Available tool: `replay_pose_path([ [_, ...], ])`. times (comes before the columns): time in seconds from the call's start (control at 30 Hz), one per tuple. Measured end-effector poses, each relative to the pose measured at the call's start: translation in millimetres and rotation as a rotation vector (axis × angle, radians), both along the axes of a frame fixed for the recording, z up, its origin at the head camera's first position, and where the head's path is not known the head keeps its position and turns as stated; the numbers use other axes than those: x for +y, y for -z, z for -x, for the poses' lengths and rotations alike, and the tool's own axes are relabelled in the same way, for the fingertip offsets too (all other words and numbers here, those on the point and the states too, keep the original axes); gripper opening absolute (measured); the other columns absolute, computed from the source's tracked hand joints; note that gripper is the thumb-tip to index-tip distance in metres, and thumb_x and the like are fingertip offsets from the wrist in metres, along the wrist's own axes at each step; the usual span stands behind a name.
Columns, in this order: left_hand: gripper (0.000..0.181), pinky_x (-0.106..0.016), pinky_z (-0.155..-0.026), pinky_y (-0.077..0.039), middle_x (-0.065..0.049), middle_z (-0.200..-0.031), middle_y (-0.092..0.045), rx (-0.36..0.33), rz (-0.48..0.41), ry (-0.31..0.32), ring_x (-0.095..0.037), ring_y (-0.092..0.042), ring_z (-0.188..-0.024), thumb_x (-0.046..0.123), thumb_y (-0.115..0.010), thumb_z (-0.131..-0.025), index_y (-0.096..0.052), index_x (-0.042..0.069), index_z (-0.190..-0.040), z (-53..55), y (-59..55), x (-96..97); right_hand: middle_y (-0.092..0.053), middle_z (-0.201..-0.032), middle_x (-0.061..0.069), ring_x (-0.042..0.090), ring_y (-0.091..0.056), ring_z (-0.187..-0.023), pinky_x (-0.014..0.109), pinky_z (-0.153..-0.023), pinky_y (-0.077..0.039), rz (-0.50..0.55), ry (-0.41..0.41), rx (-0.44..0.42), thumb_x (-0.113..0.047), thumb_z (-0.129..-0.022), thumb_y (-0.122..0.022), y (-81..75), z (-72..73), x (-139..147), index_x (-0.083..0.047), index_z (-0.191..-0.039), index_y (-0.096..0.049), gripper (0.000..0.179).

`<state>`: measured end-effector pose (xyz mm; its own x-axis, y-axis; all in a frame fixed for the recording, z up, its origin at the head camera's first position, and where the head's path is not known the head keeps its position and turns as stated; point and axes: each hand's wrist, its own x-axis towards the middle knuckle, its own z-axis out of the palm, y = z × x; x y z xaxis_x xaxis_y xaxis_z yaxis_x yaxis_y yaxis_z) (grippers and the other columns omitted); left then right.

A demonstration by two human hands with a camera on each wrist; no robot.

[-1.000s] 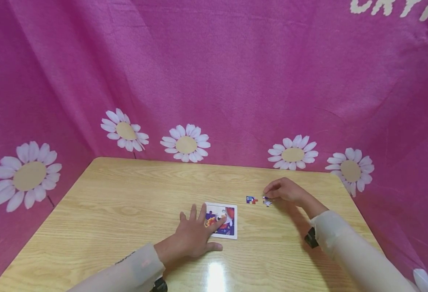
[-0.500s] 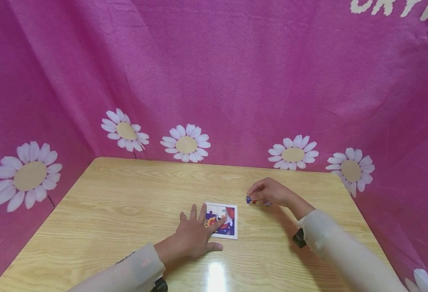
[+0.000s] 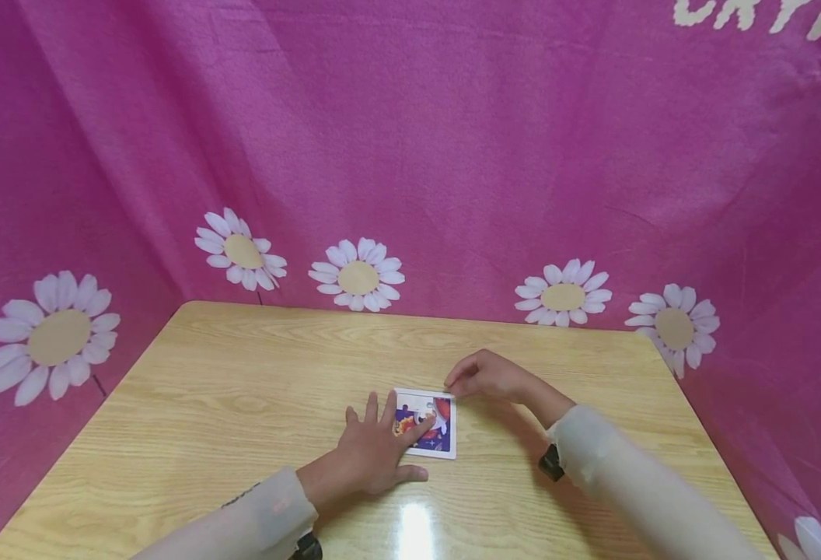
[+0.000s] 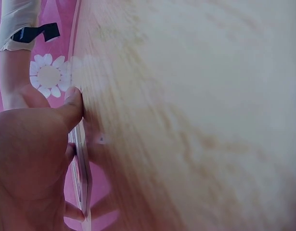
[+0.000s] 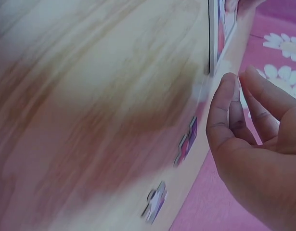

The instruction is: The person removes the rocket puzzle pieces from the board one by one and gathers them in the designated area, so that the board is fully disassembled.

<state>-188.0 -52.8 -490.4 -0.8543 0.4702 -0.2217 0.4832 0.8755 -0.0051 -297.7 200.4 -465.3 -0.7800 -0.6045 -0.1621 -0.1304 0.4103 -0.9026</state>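
Observation:
My left hand (image 3: 372,451) lies spread over the left side of a small square jigsaw puzzle (image 3: 441,443) in a white frame, fingers straight. Several pieces in purple, red and white fill the frame; its upper left shows white. My right hand (image 3: 487,375) hovers at the frame's upper right corner, fingers loosely bent. In the right wrist view a narrow gap shows between its thumb and fingertips, nothing in it. Two loose puzzle pieces lie below that hand, a purple-red piece (image 5: 186,142) and a whitish piece (image 5: 155,202); the hand hides them in the head view.
The wooden table (image 3: 263,373) reaches back to a pink curtain (image 3: 410,155) printed with daisies. A bright reflection shines on the tabletop near the front. Each sleeve carries a black strap at the wrist.
My right hand has moved left from the loose pieces to the puzzle frame's upper right corner, passing over them. The left hand and the frame have stayed put.

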Motion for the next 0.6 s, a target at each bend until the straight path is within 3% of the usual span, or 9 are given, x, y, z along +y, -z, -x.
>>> replay_pose_path([
  [0.2, 0.082, -0.077, -0.107, -0.032, -0.023, -0.169, -0.021, -0.011, -0.001, -0.007, -0.056, -0.023, -0.15, 0.089, -0.037, -0.087, -0.023, 0.055, -0.16, 0.6, -0.4, 0.5, -0.076, -0.101, 0.023, 0.015, -0.069, -0.086, 0.026, -0.079, -0.057, -0.021, -0.025, 0.028, 0.004, -0.091, -0.072, 0.4, -2.8, -10.0, 0.013, -0.107, -0.073, 0.019],
  [0.6, 0.082, -0.077, -0.107, -0.032, -0.024, -0.168, -0.023, -0.012, -0.025, -0.002, -0.057, -0.024, -0.149, 0.087, -0.04, -0.087, -0.026, 0.052, -0.16, -1.5, -4.1, -0.4, -0.077, -0.098, 0.016, 0.013, -0.066, -0.086, 0.026, -0.08, -0.054, -0.075, -0.005, 0.005, 0.005, -0.091, -0.071, 2.0, -3.9, -20.0, 0.009, -0.107, -0.075, 0.017],
])
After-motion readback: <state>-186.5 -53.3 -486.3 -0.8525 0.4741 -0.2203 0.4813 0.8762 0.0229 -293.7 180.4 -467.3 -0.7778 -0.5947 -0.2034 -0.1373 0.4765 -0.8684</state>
